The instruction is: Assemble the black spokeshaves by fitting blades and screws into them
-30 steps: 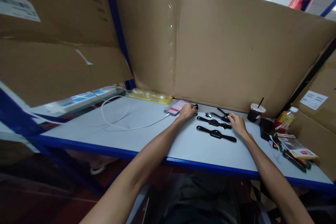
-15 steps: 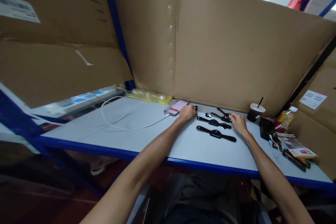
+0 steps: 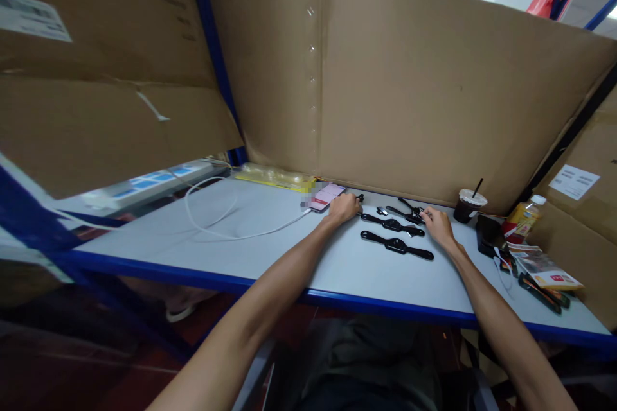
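Observation:
My left hand is closed beside the phone, and a small black piece pokes out past its fingers; its kind is too small to make out. My right hand pinches the edge of a black smartwatch whose straps lie spread at the back of the group. Nearer to me, a second smartwatch and a third smartwatch rest flat with straps stretched out. Small shiny bits lie between the left hand and the watches.
A white cable loops from the phone across the table. Yellow-edged clear packaging lies at the back. To the right stand a drink cup with straw, a bottle, a black box and a packet. Cardboard walls the back.

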`<state>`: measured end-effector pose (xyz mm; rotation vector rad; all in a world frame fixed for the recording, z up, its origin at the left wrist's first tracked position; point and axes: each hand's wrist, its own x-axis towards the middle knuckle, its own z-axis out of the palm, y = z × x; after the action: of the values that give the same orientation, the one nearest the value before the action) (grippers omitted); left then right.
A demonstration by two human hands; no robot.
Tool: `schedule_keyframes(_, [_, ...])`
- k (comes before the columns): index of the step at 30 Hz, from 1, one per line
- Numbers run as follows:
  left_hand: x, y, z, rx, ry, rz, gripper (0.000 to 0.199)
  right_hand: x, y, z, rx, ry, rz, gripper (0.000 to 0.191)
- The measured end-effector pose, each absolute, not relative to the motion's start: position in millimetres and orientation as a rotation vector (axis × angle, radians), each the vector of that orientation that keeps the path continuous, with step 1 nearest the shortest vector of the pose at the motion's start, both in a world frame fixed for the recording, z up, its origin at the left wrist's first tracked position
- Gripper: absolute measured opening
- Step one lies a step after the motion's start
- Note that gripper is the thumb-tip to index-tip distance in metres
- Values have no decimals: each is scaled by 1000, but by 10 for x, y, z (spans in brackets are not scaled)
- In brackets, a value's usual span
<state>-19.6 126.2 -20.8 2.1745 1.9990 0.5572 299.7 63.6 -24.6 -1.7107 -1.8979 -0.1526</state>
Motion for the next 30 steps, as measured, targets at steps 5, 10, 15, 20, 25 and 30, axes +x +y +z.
schedule_keyframes(5, [-174,1228,-189,2220,2006,498,43,2994,629,-242,-1717,-1894,-155,27])
schedule_keyframes(10, [-167,1198,-179,2252,2009,462,45,2997,632,-251,-1725,-1892,-152,26])
schedule_keyframes(15, [-187,1213,-175,2243,2021,447,53,3001,654,-258,-1734,-1897,-144,26])
schedule_keyframes(20, [-183,1238,-188,2233,2027,434,53,3002,654,-267,-1734,-1905,-136,26])
schedule_keyframes(25, [-169,1215,-182,2224,2035,452,51,3000,644,-261,-1743,-1905,-131,24])
schedule_keyframes(30, [-172,1195,-167,2204,2043,475,51,2987,634,-248,-1752,-1907,-123,24])
